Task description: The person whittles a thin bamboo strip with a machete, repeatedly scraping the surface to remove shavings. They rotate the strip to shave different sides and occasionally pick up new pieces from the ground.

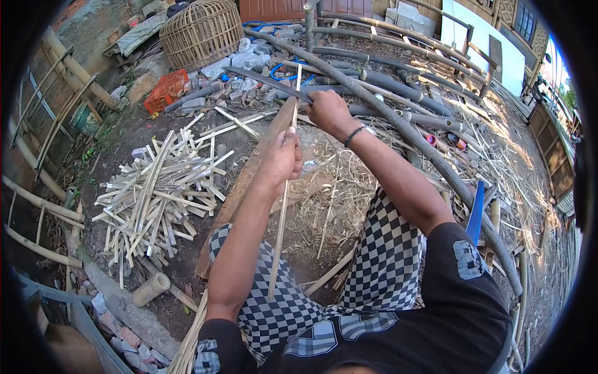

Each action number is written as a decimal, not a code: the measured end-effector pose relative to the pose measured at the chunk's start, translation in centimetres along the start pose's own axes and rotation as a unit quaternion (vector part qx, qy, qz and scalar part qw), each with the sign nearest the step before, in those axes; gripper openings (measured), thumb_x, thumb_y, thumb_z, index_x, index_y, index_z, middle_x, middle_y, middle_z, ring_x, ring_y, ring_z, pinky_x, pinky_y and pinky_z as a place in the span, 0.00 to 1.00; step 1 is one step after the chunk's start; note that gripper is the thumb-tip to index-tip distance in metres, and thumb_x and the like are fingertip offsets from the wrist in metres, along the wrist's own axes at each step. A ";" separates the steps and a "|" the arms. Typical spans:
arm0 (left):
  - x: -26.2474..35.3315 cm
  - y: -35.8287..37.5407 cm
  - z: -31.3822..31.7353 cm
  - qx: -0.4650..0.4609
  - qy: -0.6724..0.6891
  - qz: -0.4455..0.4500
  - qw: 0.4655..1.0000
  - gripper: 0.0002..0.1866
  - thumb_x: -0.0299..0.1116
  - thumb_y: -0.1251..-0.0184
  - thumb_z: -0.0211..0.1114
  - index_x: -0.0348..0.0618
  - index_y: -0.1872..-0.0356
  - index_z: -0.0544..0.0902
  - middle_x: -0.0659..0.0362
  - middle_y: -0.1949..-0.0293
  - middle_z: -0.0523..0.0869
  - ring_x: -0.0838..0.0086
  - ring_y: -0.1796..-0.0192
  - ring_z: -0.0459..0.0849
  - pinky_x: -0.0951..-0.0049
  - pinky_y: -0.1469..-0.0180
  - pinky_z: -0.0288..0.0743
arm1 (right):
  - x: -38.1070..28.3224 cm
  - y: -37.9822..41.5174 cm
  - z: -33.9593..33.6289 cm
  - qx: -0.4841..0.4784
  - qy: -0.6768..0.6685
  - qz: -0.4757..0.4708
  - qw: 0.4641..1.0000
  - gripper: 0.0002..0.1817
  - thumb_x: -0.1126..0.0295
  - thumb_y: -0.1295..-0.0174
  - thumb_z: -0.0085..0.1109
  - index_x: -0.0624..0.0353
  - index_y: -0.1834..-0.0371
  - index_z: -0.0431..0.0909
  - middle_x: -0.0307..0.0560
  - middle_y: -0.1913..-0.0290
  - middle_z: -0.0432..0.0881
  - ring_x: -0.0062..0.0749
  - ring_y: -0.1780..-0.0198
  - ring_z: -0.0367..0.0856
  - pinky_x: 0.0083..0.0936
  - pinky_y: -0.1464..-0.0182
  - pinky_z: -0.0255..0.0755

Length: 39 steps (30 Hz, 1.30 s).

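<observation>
My left hand is closed around a long, thin bamboo strip. The strip's lower end hangs between my knees, while its upper end extends past my hands. In my right hand is a long knife, gripped by a handle that my fingers hide. Its dark blade points to the upper left and crosses the strip just above my left hand. Under the strip a wooden plank slants away from my left leg. Curly bamboo shavings cover the ground between and beyond my knees.
To the left lies a heap of cut bamboo strips. Behind it are an orange crate and a woven bamboo cage. A long pole runs diagonally along my right, near a blue flat object. Bamboo poles and rubble lie ahead.
</observation>
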<state>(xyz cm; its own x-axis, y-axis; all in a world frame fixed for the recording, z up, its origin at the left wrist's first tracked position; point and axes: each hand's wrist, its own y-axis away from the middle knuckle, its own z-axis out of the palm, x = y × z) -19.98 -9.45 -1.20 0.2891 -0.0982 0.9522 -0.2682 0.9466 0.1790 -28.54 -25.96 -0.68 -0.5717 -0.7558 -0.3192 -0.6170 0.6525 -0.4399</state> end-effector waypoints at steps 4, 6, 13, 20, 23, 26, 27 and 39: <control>-0.7 -0.3 -0.7 0.044 -0.037 0.005 0.998 0.15 0.45 0.17 0.43 0.49 0.64 0.68 0.70 0.80 0.63 0.85 0.84 0.57 0.80 0.84 0.49 | 0.0 1.0 1.4 -0.069 0.062 -0.092 0.991 0.10 0.66 0.42 0.58 0.57 0.63 0.86 0.60 0.65 0.86 0.57 0.58 0.86 0.49 0.52 0.80; -1.3 0.1 -0.5 0.058 -0.171 0.055 0.982 0.16 0.45 0.17 0.43 0.49 0.66 0.67 0.70 0.81 0.62 0.85 0.85 0.58 0.80 0.84 0.50 | 1.2 -1.3 1.7 0.003 0.008 -0.029 1.000 0.08 0.67 0.42 0.58 0.58 0.68 0.84 0.60 0.69 0.85 0.59 0.62 0.85 0.50 0.53 0.79; -3.0 -1.6 -1.7 0.156 -0.378 0.152 0.900 0.21 0.40 0.21 0.46 0.30 0.54 0.80 0.35 0.60 0.85 0.37 0.52 0.81 0.47 0.46 0.73 | 2.3 -0.3 2.5 0.028 0.006 -0.077 0.997 0.06 0.68 0.45 0.62 0.59 0.70 0.83 0.62 0.71 0.83 0.59 0.63 0.84 0.50 0.53 0.79; -4.1 -3.3 -3.0 0.181 -0.444 0.223 0.849 0.20 0.42 0.22 0.51 0.33 0.49 0.81 0.40 0.67 0.84 0.45 0.62 0.83 0.52 0.55 0.75 | 1.4 2.2 2.6 -0.056 0.043 -0.128 0.989 0.06 0.67 0.44 0.62 0.55 0.68 0.85 0.59 0.70 0.85 0.58 0.64 0.85 0.50 0.55 0.79; -3.7 -4.0 -3.5 0.181 -0.421 0.231 0.859 0.22 0.46 0.22 0.52 0.38 0.44 0.80 0.49 0.75 0.81 0.59 0.73 0.82 0.60 0.67 0.75 | -0.9 2.3 1.8 -0.049 0.011 -0.121 0.991 0.06 0.67 0.45 0.62 0.56 0.69 0.84 0.58 0.71 0.84 0.57 0.65 0.85 0.50 0.57 0.79; -3.8 -4.0 -2.7 0.177 -0.348 0.188 0.901 0.21 0.47 0.22 0.53 0.40 0.43 0.80 0.57 0.77 0.78 0.73 0.79 0.76 0.70 0.77 0.71 | -1.1 2.4 1.5 -0.040 0.009 -0.117 0.992 0.07 0.69 0.43 0.57 0.55 0.67 0.85 0.59 0.69 0.85 0.56 0.62 0.86 0.48 0.56 0.79; -3.9 -4.0 -2.5 0.186 -0.311 0.178 0.915 0.20 0.46 0.21 0.53 0.41 0.44 0.79 0.62 0.78 0.76 0.80 0.82 0.73 0.75 0.82 0.67 | -0.9 2.1 1.5 -0.038 0.010 -0.119 0.992 0.07 0.69 0.43 0.57 0.55 0.67 0.85 0.59 0.69 0.85 0.56 0.62 0.86 0.48 0.56 0.79; -1.8 0.3 0.1 0.097 -0.154 0.049 0.982 0.13 0.43 0.19 0.51 0.45 0.60 0.73 0.67 0.79 0.69 0.85 0.84 0.64 0.80 0.85 0.55 | 2.3 -2.0 1.7 0.039 -0.035 -0.010 0.999 0.06 0.69 0.45 0.59 0.59 0.71 0.83 0.62 0.73 0.83 0.60 0.64 0.84 0.50 0.54 0.79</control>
<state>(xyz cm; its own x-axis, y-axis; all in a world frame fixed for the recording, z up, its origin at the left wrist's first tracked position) -20.71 -8.98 -2.84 -0.0310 -0.1258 0.9916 -0.4590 0.8830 0.0977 -27.67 -29.08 -1.92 -0.5183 -0.7728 -0.3662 -0.5830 0.6326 -0.5099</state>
